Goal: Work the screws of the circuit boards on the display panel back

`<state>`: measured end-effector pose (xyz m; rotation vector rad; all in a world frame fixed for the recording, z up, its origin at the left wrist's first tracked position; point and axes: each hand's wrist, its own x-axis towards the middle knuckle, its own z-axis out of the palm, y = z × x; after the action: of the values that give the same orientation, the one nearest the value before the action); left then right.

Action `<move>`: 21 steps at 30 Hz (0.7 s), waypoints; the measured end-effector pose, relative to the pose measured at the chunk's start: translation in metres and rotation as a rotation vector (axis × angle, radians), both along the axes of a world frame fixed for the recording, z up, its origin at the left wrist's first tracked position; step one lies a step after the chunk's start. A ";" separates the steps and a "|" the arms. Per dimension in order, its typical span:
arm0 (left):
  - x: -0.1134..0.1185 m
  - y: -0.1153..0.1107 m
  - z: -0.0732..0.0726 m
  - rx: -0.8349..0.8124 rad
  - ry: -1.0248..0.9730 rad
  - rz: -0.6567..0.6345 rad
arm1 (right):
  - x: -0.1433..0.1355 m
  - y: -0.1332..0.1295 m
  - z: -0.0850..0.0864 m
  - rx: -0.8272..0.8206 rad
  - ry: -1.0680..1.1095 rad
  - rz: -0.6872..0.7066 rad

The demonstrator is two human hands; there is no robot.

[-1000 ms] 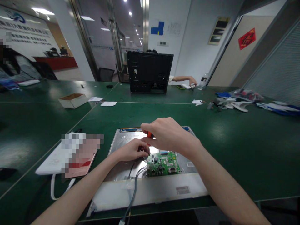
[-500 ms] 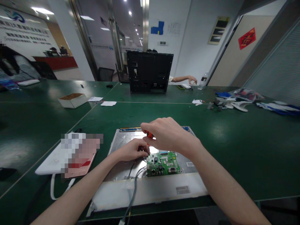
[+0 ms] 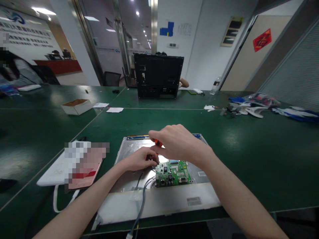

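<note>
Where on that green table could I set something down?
The green table is bare right of the right forearm, and between the upright black housing and flat silver panel. It's crowded around the green circuit board, near the left hand and right hand, and by the pink rectangular item at left.

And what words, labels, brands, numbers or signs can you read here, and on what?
"福", apparently: red diamond sign.
Wall sign, far left: Chinese lettering, too blurred to quote.
Glass door lettering: too small.
Faint writing on the white wall: unreadable.
Display panel label, circuit board stickers, bottle label: too small.
</note>
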<state>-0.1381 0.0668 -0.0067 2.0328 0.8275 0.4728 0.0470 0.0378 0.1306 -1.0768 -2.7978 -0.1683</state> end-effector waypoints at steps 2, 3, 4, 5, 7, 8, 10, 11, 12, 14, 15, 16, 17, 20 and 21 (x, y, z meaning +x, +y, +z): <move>0.000 0.000 -0.001 0.014 -0.002 0.008 | 0.000 -0.001 0.001 -0.025 0.004 0.021; 0.000 0.000 0.000 0.024 -0.005 0.010 | 0.000 -0.002 0.001 -0.036 0.008 0.031; 0.000 0.000 0.000 0.032 -0.010 0.011 | 0.000 -0.002 0.002 -0.044 0.013 0.036; 0.001 0.000 0.001 0.036 -0.017 0.011 | 0.000 -0.002 0.002 -0.049 0.016 0.037; 0.001 0.000 0.002 0.032 -0.024 0.005 | 0.000 -0.002 0.002 -0.050 0.016 0.025; 0.001 0.000 0.002 0.027 -0.027 0.003 | 0.000 -0.002 0.001 -0.046 0.015 0.015; 0.000 0.000 0.001 0.011 -0.027 0.000 | 0.000 -0.001 0.000 -0.032 0.017 -0.003; 0.000 0.000 0.001 0.001 -0.024 -0.002 | 0.000 0.000 0.000 -0.023 0.019 -0.008; 0.000 0.000 0.000 -0.009 -0.023 -0.004 | 0.000 0.001 -0.001 -0.015 0.022 -0.008; -0.001 0.001 -0.001 -0.021 -0.020 -0.009 | 0.000 0.001 -0.001 -0.008 0.027 0.004; -0.001 0.001 -0.002 -0.020 -0.018 -0.009 | 0.000 0.001 -0.001 -0.009 0.030 0.011; -0.001 0.002 -0.002 -0.016 -0.016 -0.007 | -0.001 0.001 -0.001 -0.011 0.032 0.017; -0.001 0.002 -0.003 -0.010 -0.013 -0.002 | -0.001 0.001 -0.001 -0.015 0.033 0.019; -0.001 0.002 -0.002 -0.010 -0.006 0.002 | -0.001 0.000 -0.001 -0.029 0.035 0.014; -0.001 0.002 -0.002 -0.015 -0.009 0.000 | -0.001 0.000 0.000 -0.031 0.038 0.015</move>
<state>-0.1387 0.0691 -0.0086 2.0153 0.8227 0.4739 0.0458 0.0379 0.1301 -1.0540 -2.7833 -0.1016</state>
